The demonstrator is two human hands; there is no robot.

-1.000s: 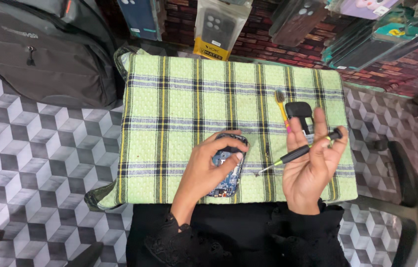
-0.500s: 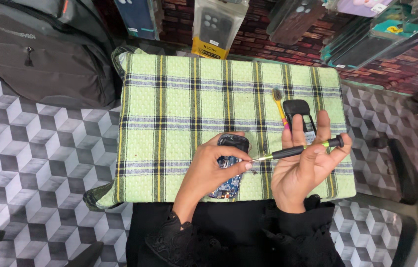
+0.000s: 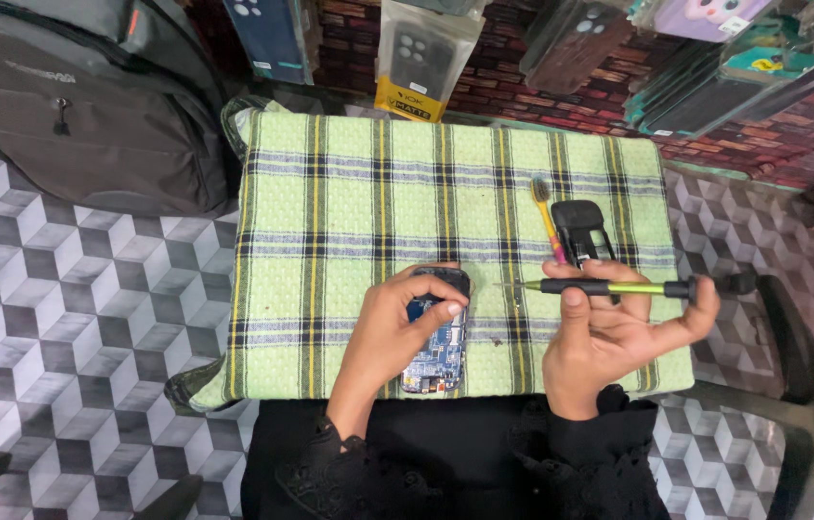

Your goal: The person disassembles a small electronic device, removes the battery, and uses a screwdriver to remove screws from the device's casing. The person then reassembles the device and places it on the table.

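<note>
My left hand (image 3: 397, 323) rests on an opened phone (image 3: 436, 342) with its blue circuit board showing, pinning it to the green checked cloth (image 3: 349, 212). My right hand (image 3: 609, 332) holds a screwdriver (image 3: 619, 287) with a black and green handle, lying almost level, its tip pointing left toward the phone. Just beyond the right hand lie a black phone back cover (image 3: 582, 231) and a toothbrush (image 3: 550, 217) with an orange and pink handle.
A grey backpack (image 3: 79, 106) sits at the upper left on the patterned tile floor (image 3: 70, 327). Packaged phone cases (image 3: 421, 53) hang along a brick wall at the top. A dark chair frame (image 3: 802, 385) stands at the right.
My right hand swung the screwdriver from a slant to nearly level and raised it a little. My left hand kept its hold on the phone.
</note>
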